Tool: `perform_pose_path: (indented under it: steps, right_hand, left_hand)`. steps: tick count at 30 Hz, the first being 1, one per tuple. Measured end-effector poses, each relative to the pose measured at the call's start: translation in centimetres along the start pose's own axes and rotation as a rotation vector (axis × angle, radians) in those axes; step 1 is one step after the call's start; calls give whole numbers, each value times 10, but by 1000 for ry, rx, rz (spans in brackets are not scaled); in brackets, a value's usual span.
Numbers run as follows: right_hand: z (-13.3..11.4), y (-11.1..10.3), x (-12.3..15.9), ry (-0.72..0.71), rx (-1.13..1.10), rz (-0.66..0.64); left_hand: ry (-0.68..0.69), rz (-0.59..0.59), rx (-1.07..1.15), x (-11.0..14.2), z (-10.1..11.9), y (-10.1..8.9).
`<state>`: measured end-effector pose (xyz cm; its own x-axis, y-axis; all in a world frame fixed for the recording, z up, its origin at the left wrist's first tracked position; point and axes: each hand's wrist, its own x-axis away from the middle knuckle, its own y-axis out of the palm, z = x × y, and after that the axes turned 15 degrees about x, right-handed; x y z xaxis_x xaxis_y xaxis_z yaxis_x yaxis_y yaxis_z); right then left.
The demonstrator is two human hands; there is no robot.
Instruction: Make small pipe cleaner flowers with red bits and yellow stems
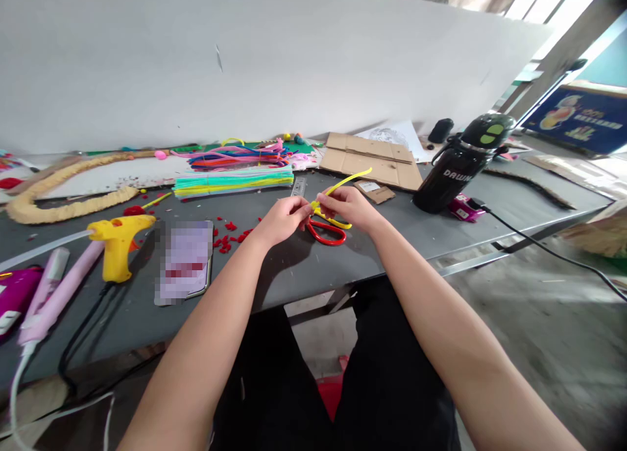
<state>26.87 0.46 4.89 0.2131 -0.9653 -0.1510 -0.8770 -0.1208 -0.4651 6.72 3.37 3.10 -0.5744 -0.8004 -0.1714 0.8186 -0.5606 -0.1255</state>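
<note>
Close together over the table, both my hands have their fingers closed on a yellow pipe cleaner (349, 177). My left hand (284, 219) pinches it near a small bent or twisted part, which the fingertips partly hide. From the left, my right hand (347, 206) meets it; one straight end sticks up and right past these fingers, and a yellow loop shows below them. Just under the hands lie red-handled scissors (327, 234), their blades hidden. Small red scraps (225, 242) are scattered left of my left hand.
Bundled pipe cleaners (235, 182) and flat cardboard (372, 157) lie behind my hands. At right stands a black bottle (453, 167) beside a corded pink device (465, 207). A phone (189, 258), yellow glue gun (117, 242), pink hair straightener (63, 291) and beige curved form (63, 213) are left.
</note>
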Motion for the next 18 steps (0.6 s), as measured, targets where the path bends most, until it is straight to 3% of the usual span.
perform_pose_path:
  steps: [6,13,18]
  right_hand:
    - [-3,1,4,4,-23,-47]
    - [-2,2,3,-4,88,73]
    - [2,10,1,12,57,115]
  left_hand:
    - [27,-14,-3,2,4,2]
    - [-30,6,81,-1,-1,-1]
    - [9,104,1,-4,-7,-1]
